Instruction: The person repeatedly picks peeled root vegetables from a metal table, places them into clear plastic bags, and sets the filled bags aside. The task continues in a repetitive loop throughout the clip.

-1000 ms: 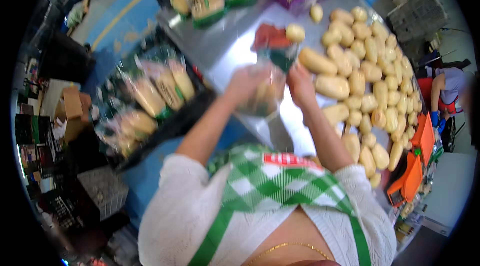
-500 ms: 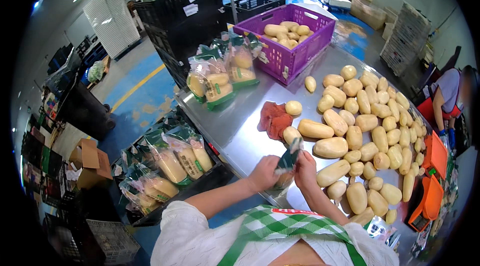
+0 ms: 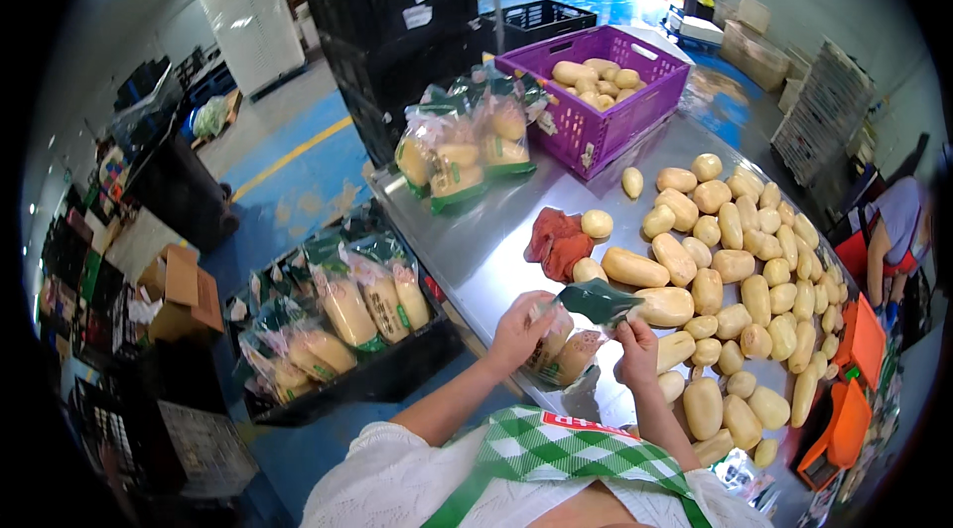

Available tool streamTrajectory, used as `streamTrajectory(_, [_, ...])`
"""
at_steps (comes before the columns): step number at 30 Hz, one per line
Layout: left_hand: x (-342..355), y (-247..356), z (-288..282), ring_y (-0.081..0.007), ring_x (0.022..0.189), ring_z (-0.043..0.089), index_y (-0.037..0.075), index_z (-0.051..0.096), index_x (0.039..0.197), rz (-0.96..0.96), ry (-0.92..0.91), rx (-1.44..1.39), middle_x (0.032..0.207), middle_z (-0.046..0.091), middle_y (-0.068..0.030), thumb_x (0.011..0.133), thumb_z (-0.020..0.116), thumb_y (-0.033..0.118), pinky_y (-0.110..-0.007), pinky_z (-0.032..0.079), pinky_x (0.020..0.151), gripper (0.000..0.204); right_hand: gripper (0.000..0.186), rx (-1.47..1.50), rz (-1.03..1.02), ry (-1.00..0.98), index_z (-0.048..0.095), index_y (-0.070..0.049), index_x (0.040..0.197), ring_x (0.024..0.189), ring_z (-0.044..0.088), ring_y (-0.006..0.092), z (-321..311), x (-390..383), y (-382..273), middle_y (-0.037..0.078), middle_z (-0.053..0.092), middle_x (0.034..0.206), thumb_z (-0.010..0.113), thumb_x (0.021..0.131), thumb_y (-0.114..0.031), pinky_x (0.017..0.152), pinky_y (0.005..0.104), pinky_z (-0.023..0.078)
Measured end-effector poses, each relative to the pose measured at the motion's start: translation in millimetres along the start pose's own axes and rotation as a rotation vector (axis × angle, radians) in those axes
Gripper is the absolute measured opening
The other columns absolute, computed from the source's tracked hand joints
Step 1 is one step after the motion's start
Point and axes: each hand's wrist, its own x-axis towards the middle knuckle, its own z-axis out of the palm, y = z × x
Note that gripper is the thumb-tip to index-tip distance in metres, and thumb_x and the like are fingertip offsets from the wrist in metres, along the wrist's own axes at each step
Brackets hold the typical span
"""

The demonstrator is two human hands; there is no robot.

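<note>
Between my hands, over the near edge of the metal table, is a clear plastic bag (image 3: 567, 353) with a dark green top, holding a few pale root vegetables. My left hand (image 3: 518, 331) grips the bag's upper left side. The fingers of my right hand (image 3: 635, 347) pinch the right end of its green top, which is stretched flat between both hands. Just beyond lies a crumpled red-brown cloth (image 3: 558, 243) with a small pale root beside it. To the right spreads a large pile of pale, oblong root vegetables (image 3: 733, 263), which look like lotus root segments.
Filled bags (image 3: 460, 153) stand on the table's far left, by a purple crate (image 3: 586, 136) of roots. A black crate (image 3: 382, 374) at lower left holds more filled bags. Orange plastic trays or scoops (image 3: 840, 434) sit at the right edge. A person (image 3: 886, 230) works beyond.
My right hand has moved right, away from my left, and the bag's green top is now spread between them. The bag's filled body shows more. The whole view has shifted slightly.
</note>
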Motion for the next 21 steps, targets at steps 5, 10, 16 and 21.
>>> streamTrajectory(5, [-12.4,25.7,-4.9,-0.0114,0.085,0.06,-0.002,0.062,0.102,-0.04,0.059,-0.048,0.1,0.059,-0.0068,0.086,0.066,0.014,-0.026,0.048,0.075,0.023,0.016,-0.189,0.01,-0.128,0.062,0.001,0.099,0.079,0.054,0.0096,25.9,-1.7,-69.8,0.002,0.059,0.085,0.065,0.085,-0.005,0.071,0.0241,0.043])
streamTrajectory(10, [-14.0,3.6,-16.6,-0.0148,0.073,0.055,-0.001,0.062,0.097,0.235,0.153,0.05,0.087,0.059,-0.007,0.086,0.067,0.019,-0.027,0.045,0.068,0.023,0.011,-0.338,-0.049,-0.055,0.066,-0.001,0.092,0.079,0.054,0.0064,1.3,0.2,-64.6,0.0,0.064,0.087,0.061,0.092,-0.011,0.07,0.0228,0.043])
streamTrajectory(16, [-37.3,22.9,-31.1,-0.013,0.082,0.059,0.0,0.064,0.095,0.03,0.092,-0.15,0.099,0.062,-0.0063,0.086,0.066,0.014,-0.026,0.046,0.072,0.017,0.017,-0.328,-0.082,-0.088,0.064,0.001,0.105,0.09,0.057,0.008,17.7,5.5,-79.4,0.003,0.065,0.099,0.058,0.095,-0.011,0.083,0.0234,0.044])
streamTrajectory(21, [-45.2,77.0,-64.9,-0.0186,0.072,0.061,0.0,0.064,0.093,0.4,0.147,0.064,0.095,0.063,-0.0075,0.082,0.068,0.014,-0.029,0.048,0.063,0.018,0.014,-0.158,-0.125,-0.114,0.065,-0.001,0.1,0.083,0.056,0.0074,33.8,17.0,-94.9,0.002,0.065,0.093,0.061,0.094,-0.013,0.075,0.0203,0.043])
